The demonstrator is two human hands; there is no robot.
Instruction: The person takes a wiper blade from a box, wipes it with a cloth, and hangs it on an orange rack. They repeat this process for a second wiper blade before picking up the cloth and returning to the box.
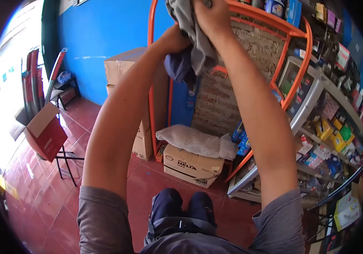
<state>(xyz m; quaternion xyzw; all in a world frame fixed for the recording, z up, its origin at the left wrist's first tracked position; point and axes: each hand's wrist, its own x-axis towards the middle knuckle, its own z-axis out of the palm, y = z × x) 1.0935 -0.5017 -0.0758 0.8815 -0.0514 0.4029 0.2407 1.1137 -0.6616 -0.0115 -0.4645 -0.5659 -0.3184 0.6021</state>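
Note:
Both arms reach up and forward to the top of the head view. A grey cloth [203,48] hangs crumpled between the hands, with a dark navy part [180,67] drooping below it. My left hand [174,41] is closed on the bunched cloth from the left side. Higher up, my right hand [213,17] grips the grey cloth near the frame's top edge, its fingers partly hidden. Behind the hands stands an orange metal rack [308,55], with cans and a blue box [293,12] on its upper shelf.
A Shell Helix carton [190,167] with a bubble-wrapped bundle [194,142] on top sits on the red tile floor [143,186]. Tall cartons [120,67] stand left of the rack. A glass display case [304,114] full of small packages fills the right. An open red box [48,135] rests on a stand.

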